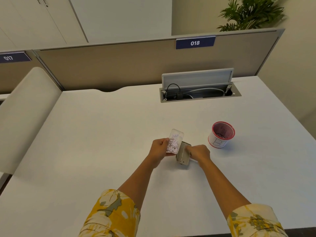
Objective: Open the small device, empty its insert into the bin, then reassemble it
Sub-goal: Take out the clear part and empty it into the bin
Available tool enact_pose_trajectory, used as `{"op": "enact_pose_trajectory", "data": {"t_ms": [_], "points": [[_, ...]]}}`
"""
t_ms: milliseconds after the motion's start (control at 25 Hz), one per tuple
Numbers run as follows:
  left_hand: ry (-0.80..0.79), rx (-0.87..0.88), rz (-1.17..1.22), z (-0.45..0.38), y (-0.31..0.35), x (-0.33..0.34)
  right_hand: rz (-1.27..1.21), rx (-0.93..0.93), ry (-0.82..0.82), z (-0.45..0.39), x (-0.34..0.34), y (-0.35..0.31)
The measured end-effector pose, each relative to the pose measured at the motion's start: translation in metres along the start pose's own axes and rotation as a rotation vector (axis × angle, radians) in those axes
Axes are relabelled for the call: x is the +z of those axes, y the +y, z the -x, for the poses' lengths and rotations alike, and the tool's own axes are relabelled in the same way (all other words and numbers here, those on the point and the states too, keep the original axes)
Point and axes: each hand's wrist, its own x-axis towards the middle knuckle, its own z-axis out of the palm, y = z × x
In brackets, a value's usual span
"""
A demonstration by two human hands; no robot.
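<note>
My left hand (pixel 159 147) grips a clear plastic insert (pixel 175 141) with small pale paper bits inside it. It is lifted off the white desk (pixel 102 134) and tilted, its upper end pointing away from me. My right hand (pixel 199 152) grips the grey metal body of the small device (pixel 183 155), which stands on the desk right beside the insert. The two parts are apart or barely touching at the device's top edge. The bin (pixel 221 135), a small white cup with a red rim and handwritten letters, stands on the desk to the right of both hands.
An open cable hatch (pixel 200 93) with wires sits in the desk at the back right. A beige partition (pixel 119 65) with the blue sign 018 (pixel 195 43) closes the far edge. A padded chair back (pixel 25 108) stands at the left. A plant (pixel 253 12) rises behind the partition.
</note>
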Motion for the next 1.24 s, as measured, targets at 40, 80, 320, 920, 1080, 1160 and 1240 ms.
{"op": "enact_pose_trajectory", "data": {"t_ms": [40,80,320,920,1080,1160,1240], "points": [[-0.026,-0.008,-0.02,-0.001,0.002,0.0,-0.023,-0.014,0.028,-0.002,-0.005,-0.004],[-0.056,-0.02,-0.047,-0.002,0.004,0.0,-0.065,-0.046,0.053,-0.004,-0.011,-0.01],[-0.259,-0.073,-0.26,-0.01,0.022,0.009,-0.376,-0.151,-0.197,-0.01,-0.053,-0.034],[-0.311,-0.033,-0.292,-0.042,0.045,0.076,-0.507,-0.097,-0.113,-0.029,-0.147,-0.004],[-0.255,0.162,-0.387,-0.048,0.039,0.097,-0.653,-0.054,0.064,-0.043,-0.178,0.007],[-0.227,0.312,-0.535,-0.05,0.036,0.108,-0.677,-0.041,0.162,-0.051,-0.188,0.01],[-0.233,0.404,-0.653,-0.05,0.031,0.116,-0.565,-0.025,0.283,-0.056,-0.193,0.009]]}}
